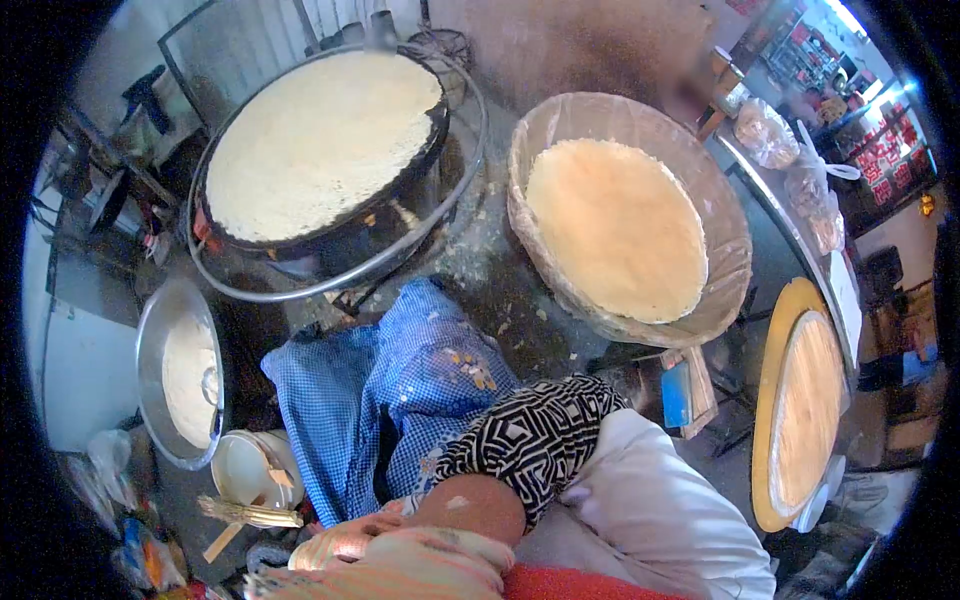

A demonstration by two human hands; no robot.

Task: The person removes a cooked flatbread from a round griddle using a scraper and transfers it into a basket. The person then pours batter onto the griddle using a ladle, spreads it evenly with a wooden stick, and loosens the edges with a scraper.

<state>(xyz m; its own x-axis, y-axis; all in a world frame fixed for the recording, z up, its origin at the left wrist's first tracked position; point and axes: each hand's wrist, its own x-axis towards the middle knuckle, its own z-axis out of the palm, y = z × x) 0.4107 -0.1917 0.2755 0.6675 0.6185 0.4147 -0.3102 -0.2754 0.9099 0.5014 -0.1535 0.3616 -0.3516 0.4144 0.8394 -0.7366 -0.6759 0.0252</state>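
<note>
Nearest: peach-coloured fabric (415, 572); just beyond it, bare skin (470, 510) of one hand or arm at a black-and-white geometric-patterned sleeve (530, 440). Fingers not discernible; cannot tell the state of either grip. Blue-and-white checked cloth (425, 350) adjoins the sleeve. Farther, ahead right: round tan flatbread (615, 230) inside a deep, lined round basket (728, 245). Ahead left: round cream-coloured sheet (320, 145) on a black circular griddle (432, 150), well apart from the bare skin.

A: Hands?
B: Can't make out either. Striped cloth (400, 570) hides part of the bare skin (465, 510) past the patterned sleeve (545, 440), runs off bottom edge.
A: Red-lettered sign (885, 155)?
B: Blurred, unreadable. Contents of the plastic bags (765, 133) unclear too.
</note>
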